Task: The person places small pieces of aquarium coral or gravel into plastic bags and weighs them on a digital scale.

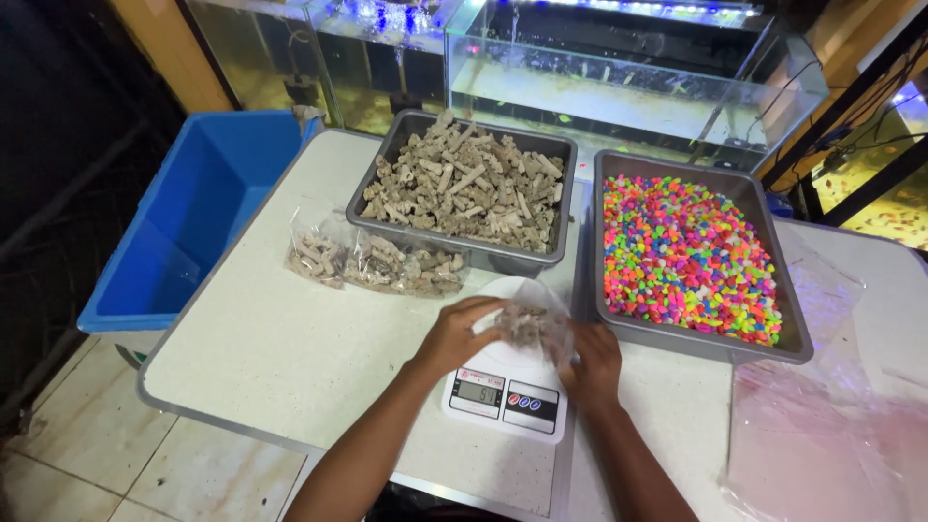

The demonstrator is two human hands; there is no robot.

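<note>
My left hand and my right hand both grip a small clear plastic bag with beige coral-like pieces inside. The bag rests on a white digital kitchen scale near the table's front edge. Directly behind the scale stands a grey tray heaped with the same beige pieces. To the right of it, a second grey tray holds bright multicoloured gravel.
Filled clear bags of beige pieces lie left of the scale on the white speckled table. A stack of empty clear bags lies at the right. A blue tub stands off the table's left side. Glass aquariums line the back.
</note>
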